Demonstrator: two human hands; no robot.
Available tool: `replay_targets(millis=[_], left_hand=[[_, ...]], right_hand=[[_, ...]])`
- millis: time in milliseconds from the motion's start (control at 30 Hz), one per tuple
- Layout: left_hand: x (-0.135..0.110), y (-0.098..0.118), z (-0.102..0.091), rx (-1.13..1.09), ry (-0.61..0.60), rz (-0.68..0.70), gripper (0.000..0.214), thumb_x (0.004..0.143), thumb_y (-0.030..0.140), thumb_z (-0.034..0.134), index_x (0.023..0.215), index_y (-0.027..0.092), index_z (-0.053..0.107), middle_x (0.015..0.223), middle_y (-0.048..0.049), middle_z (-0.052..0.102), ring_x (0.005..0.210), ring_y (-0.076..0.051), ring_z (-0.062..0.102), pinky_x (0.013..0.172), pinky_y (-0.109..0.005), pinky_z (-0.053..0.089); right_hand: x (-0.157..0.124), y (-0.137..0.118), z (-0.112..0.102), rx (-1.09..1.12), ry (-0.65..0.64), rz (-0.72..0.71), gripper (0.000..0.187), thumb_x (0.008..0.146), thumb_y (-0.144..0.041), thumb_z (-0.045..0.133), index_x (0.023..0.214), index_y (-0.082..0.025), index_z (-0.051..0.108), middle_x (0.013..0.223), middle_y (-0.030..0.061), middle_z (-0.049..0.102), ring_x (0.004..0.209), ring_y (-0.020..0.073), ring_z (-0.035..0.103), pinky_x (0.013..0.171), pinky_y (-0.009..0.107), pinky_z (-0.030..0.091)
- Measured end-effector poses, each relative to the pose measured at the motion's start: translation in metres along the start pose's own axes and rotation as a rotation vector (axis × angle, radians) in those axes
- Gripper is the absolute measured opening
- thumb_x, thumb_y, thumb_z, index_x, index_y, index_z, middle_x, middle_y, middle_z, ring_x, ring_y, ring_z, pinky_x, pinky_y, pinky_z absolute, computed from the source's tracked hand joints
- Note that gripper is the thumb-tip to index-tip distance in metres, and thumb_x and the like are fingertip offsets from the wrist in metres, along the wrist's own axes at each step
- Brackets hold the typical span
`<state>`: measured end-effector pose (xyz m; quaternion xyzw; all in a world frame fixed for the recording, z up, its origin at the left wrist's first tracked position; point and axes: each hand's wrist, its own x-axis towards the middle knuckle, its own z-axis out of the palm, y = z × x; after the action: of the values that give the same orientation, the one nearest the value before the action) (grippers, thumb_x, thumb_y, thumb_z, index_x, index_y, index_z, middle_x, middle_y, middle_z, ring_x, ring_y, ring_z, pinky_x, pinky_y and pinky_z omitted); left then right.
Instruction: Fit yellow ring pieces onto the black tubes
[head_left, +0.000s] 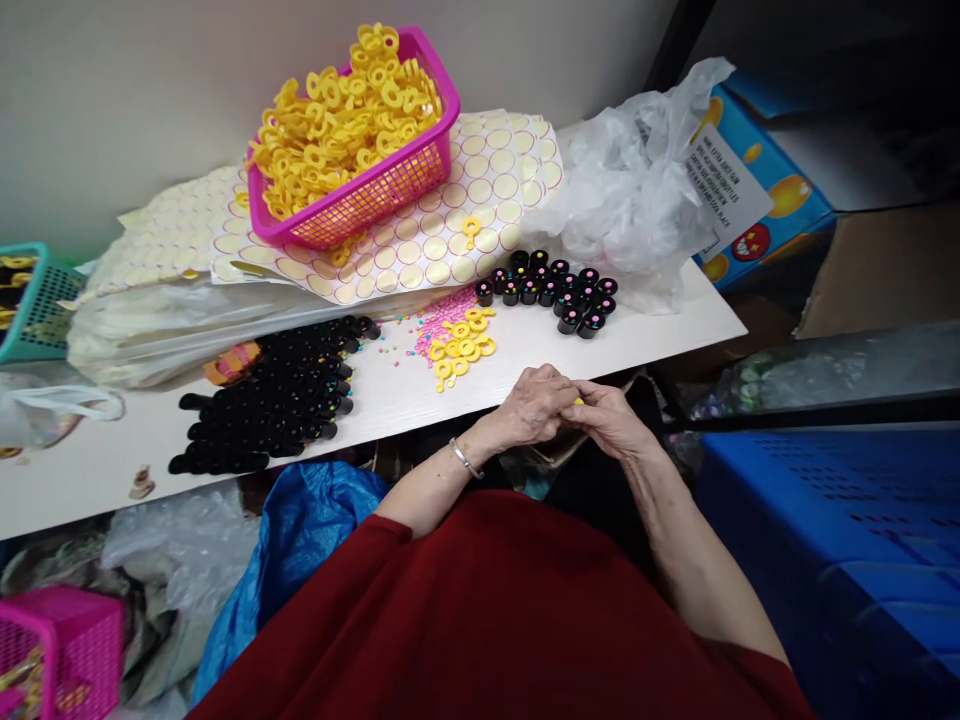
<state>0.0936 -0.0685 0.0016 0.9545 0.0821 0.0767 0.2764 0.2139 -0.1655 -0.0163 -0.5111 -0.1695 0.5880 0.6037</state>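
Observation:
My left hand (536, 405) and my right hand (611, 420) meet just in front of the table's edge, both with fingers closed. Between the right thumb and fingers shows a bit of a small yellow plastic piece (578, 401); the rest is hidden. What the left fingers hold is covered. Near the hands lie a small pile of yellow ring-shaped pieces (461, 347) and a scatter of pink beads (442, 318). Beyond stands a group of black round caps (568, 300) with pink dots on top. Many more black caps (277, 400) stand packed together on the left.
A pink basket (360, 205) heaped with yellow rings rests on sticker sheets (420, 250) at the back. Clear plastic bags (630, 190) and a blue carton (765, 190) are at the right. A blue crate (825, 560) stands beside me; a teal basket (52, 300) is far left.

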Motion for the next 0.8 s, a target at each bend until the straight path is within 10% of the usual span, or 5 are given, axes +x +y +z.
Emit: replay_targets(millis=[233, 467, 633, 800], left_hand=[[-0.008, -0.01, 0.015, -0.016, -0.029, -0.042, 0.015, 0.083, 0.025, 0.052, 0.091, 0.018, 0.064, 0.088, -0.0069, 0.063, 0.091, -0.02, 0.048, 0.076, -0.033, 0.035], [-0.015, -0.03, 0.002, -0.088, 0.053, 0.015, 0.022, 0.078, 0.024, 0.055, 0.097, 0.019, 0.065, 0.092, -0.0073, 0.065, 0.089, -0.02, 0.051, 0.08, -0.034, 0.04], [-0.026, -0.071, -0.023, 0.201, 0.547, -0.459, 0.023, 0.075, 0.021, 0.053, 0.095, 0.018, 0.065, 0.106, -0.0106, 0.061, 0.097, -0.025, 0.05, 0.088, -0.042, 0.038], [-0.034, -0.086, -0.037, 0.305, 0.573, -0.646, 0.017, 0.073, 0.024, 0.059, 0.088, 0.021, 0.067, 0.106, -0.0093, 0.06, 0.098, -0.027, 0.047, 0.087, -0.041, 0.038]], right_hand=[[0.001, 0.024, 0.0, -0.075, 0.144, -0.06, 0.029, 0.049, -0.026, 0.081, 0.072, -0.014, 0.069, 0.063, -0.0017, 0.065, 0.055, 0.0101, 0.055, 0.052, 0.023, 0.047], [0.005, 0.031, -0.012, -0.445, -0.038, -0.077, 0.045, 0.059, -0.033, 0.076, 0.099, -0.017, 0.065, 0.087, 0.0015, 0.067, 0.077, 0.016, 0.06, 0.071, 0.03, 0.049], [0.019, 0.042, -0.02, -1.325, 0.06, -0.206, 0.025, 0.072, -0.027, 0.065, 0.096, -0.017, 0.061, 0.093, 0.008, 0.065, 0.089, 0.0223, 0.056, 0.078, 0.034, 0.043], [0.018, 0.039, -0.023, -1.382, 0.011, -0.217, 0.011, 0.075, -0.026, 0.062, 0.083, -0.019, 0.062, 0.082, 0.0057, 0.065, 0.079, 0.0198, 0.058, 0.069, 0.029, 0.042]])
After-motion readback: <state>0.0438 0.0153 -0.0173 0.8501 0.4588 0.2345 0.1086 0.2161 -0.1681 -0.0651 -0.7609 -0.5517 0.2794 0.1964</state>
